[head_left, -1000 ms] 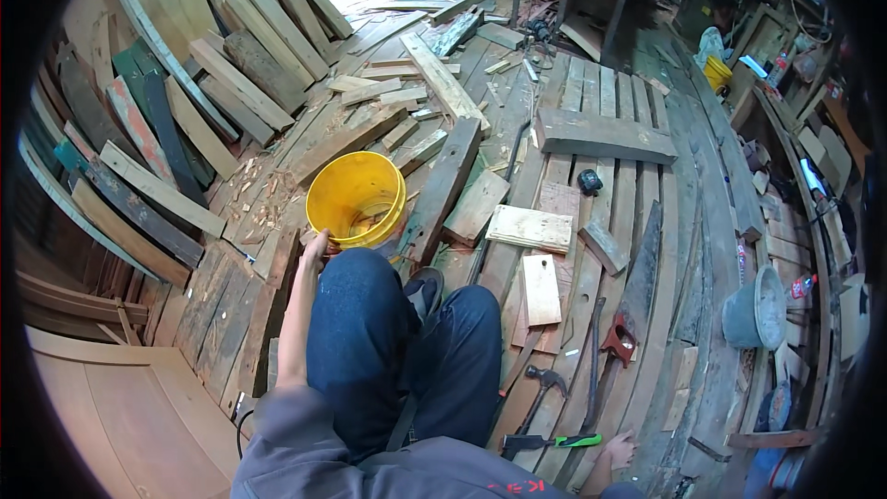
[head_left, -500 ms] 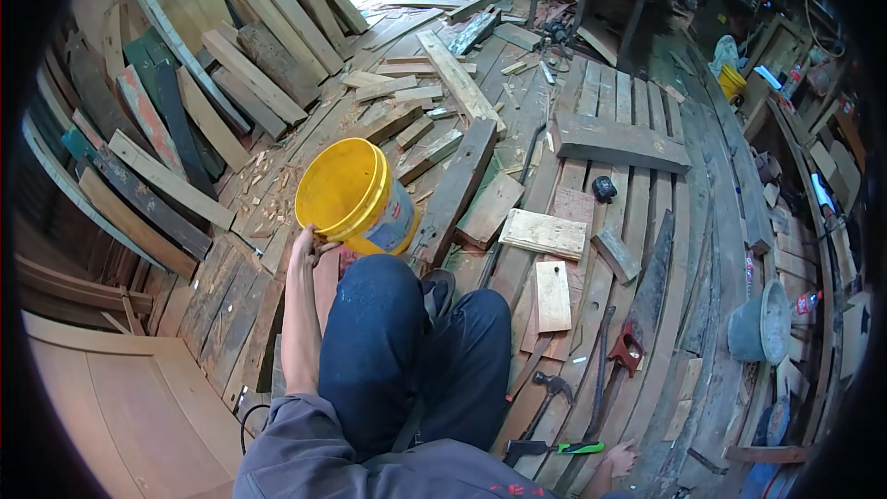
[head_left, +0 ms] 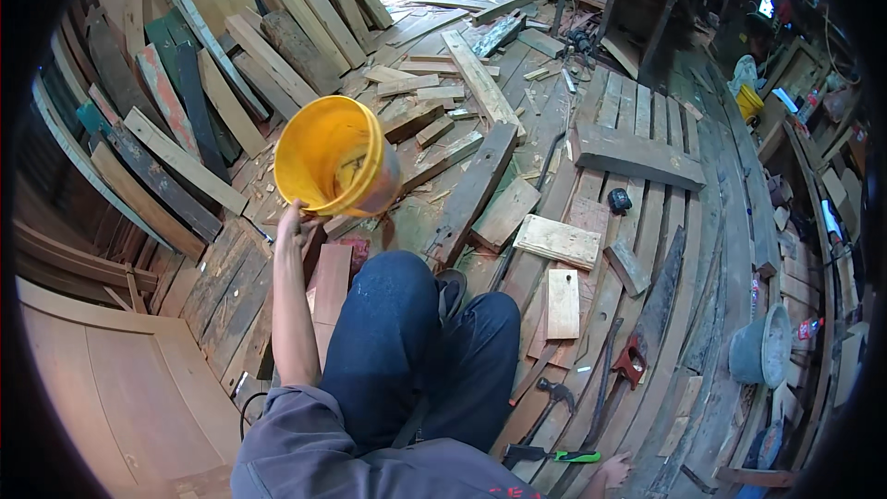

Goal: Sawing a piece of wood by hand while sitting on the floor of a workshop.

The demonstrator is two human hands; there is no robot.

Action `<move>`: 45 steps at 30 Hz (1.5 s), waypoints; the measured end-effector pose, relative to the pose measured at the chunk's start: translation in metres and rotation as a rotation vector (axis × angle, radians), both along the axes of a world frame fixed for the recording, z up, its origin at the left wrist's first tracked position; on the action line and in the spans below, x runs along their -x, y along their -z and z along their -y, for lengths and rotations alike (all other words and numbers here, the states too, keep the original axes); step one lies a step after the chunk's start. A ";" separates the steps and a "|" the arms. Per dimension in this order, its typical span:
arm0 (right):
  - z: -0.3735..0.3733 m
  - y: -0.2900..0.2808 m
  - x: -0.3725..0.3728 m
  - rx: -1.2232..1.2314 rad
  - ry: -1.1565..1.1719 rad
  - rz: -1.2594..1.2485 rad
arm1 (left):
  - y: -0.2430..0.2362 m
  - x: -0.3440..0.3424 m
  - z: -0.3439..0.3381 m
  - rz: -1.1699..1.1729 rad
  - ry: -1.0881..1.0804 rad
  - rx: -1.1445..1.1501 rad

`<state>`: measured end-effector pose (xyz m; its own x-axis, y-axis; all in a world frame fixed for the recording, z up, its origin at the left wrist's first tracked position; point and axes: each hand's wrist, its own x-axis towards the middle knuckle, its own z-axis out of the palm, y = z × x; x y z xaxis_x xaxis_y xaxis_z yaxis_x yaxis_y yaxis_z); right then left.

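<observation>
Left hand [head_left: 294,222] clamped on the rim of a yellow bucket [head_left: 334,159], raised off the floor and tilted so I see into its mouth; something dark lies inside, too blurred to tell. Right hand [head_left: 612,473] rests low on the plank floor [head_left: 637,129], just beside a green-handled tool [head_left: 552,455]; I cannot tell if it grips anything. Hands well apart, my blue-trousered legs [head_left: 416,351] between them. A hammer [head_left: 552,395] and handsaw [head_left: 651,323] lie near. Wood offcuts [head_left: 557,240] scattered ahead.
</observation>
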<state>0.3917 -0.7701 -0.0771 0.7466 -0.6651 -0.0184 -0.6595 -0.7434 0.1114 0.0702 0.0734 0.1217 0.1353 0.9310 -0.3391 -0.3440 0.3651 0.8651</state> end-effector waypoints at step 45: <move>-0.007 -0.009 0.005 -0.025 -0.011 -0.046 | 0.092 0.310 -0.007 -0.498 -0.717 0.046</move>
<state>0.3869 -0.7635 -0.0682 0.7516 -0.6560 -0.0695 -0.6461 -0.7533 0.1230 -0.2401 0.0808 0.0301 -0.6519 0.7185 -0.2423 -0.0900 0.2439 0.9656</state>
